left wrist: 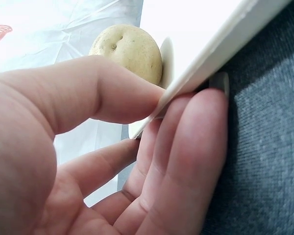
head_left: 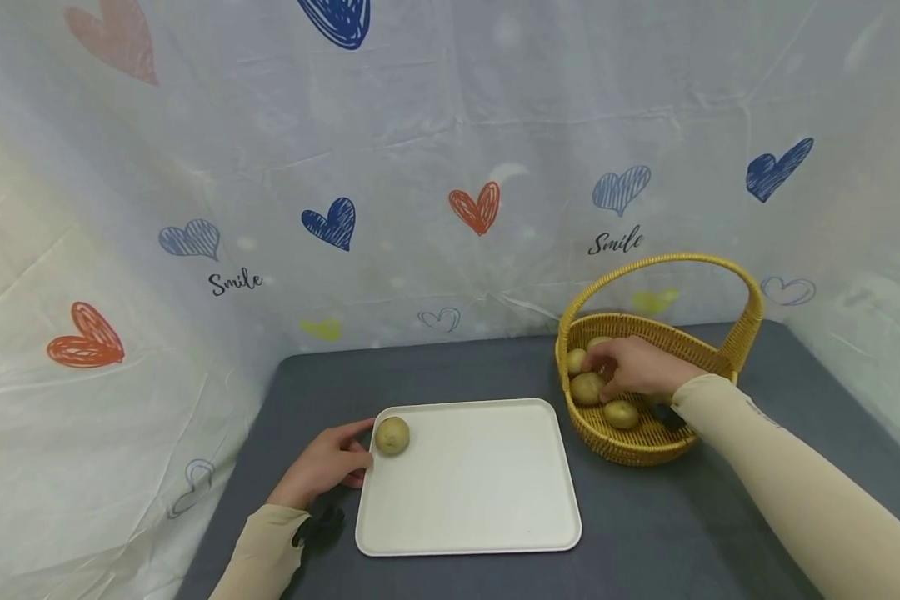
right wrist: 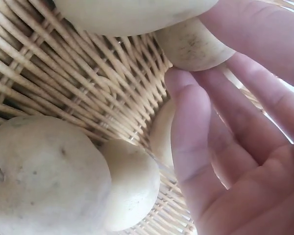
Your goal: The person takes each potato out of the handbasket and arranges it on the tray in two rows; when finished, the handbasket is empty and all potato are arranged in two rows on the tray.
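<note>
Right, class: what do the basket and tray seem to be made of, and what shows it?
The basket: probably wicker, perhaps plastic imitation, with a ribbed finish; interwoven thin strands show. The tray: likely plastic, smooth and off-white; its thin rim and rounded corners suggest moulding, though coated metal is possible.

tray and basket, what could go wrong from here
The left hand pinches the edge of the tray; any tilt might set the lone potato near its corner rolling. The right hand is in among the potatoes in the basket, so it could knock one against another.
</note>
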`<state>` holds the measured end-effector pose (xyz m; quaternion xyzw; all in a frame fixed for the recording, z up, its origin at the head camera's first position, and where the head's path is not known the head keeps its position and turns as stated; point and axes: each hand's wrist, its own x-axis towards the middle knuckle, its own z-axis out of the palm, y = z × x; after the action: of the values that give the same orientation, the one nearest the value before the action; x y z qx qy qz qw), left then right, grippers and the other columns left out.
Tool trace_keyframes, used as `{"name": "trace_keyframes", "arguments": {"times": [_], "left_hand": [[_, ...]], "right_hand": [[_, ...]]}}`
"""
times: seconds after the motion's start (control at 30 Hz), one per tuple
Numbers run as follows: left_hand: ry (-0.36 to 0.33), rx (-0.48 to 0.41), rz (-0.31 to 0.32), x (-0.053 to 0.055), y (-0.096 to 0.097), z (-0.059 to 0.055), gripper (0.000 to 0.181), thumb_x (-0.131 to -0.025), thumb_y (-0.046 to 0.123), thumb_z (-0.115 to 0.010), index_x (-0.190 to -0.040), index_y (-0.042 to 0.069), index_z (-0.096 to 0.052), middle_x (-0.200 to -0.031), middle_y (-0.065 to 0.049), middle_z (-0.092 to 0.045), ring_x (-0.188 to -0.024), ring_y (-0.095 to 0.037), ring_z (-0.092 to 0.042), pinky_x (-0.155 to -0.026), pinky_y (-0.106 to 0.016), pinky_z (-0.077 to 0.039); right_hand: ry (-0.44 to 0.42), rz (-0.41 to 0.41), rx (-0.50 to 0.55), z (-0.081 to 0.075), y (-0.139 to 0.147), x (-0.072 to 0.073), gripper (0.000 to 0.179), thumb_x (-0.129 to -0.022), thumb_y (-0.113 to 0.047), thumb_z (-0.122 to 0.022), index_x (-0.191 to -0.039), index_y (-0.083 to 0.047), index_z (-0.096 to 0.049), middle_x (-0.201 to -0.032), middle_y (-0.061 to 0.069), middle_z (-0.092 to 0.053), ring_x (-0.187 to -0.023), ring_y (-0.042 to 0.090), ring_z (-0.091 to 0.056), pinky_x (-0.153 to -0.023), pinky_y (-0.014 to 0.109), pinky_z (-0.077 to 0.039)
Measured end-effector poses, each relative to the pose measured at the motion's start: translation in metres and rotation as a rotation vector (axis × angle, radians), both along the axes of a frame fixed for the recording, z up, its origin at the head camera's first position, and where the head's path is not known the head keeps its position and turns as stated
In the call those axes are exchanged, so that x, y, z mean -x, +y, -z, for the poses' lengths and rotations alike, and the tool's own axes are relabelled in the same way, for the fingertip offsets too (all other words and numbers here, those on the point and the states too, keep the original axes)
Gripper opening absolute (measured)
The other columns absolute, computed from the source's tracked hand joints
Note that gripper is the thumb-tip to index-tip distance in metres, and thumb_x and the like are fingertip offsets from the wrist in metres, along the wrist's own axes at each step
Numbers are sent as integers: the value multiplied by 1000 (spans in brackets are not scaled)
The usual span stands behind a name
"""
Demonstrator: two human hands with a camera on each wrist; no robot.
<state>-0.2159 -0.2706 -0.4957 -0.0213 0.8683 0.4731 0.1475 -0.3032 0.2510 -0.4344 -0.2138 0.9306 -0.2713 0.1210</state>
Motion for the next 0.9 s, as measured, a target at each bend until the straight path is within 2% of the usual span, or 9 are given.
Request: {"name": "trace_keyframes", "arguments": {"times": [0.27, 0.63, 0.77, 0.9], "left_hand": [[-2, 5, 1, -1, 0, -1, 75, -89, 7, -76, -161, 12, -54, -87, -12, -67, -68, -21, -69, -66, -36, -64], [-1, 5, 3, -2, 1, -1, 75, -90, 7, -76, -161, 13, -53, -86, -12, -67, -68, -21, -69, -66, -36, -64], [-3, 7, -4, -2, 1, -2, 75, -90, 7, -76, -161, 14, -53, -87, -12, -67, -68, -21, -69, -66, -36, -64], [-1, 4, -1, -1, 1, -2, 75, -90, 7, -76, -161, 14, -53, -87, -12, -67, -68, -20, -69, -66, -35, -64]], "right_hand": [[-38, -8, 22, 0, 3, -3, 51, -76, -15, -96, -123, -9, -79, -110, 6, -78, -97, 19, -71, -85, 39, -59], [19, -28, -35, 2, 4, -6, 49, -78, -25, -96, -123, -11, -82, -113, 0, -81, -102, 18, -72, -92, 42, -60], [61, -47, -41, -3, 6, -11, 46, -80, -29, -95, -121, -13, -83, -108, -3, -81, -99, 15, -72, -90, 41, -60], [95, -24, -57, -18, 7, -20, 48, -82, -33, -94, -123, -10, -82, -110, -1, -81, -97, 14, -73, -89, 41, -62]]}}
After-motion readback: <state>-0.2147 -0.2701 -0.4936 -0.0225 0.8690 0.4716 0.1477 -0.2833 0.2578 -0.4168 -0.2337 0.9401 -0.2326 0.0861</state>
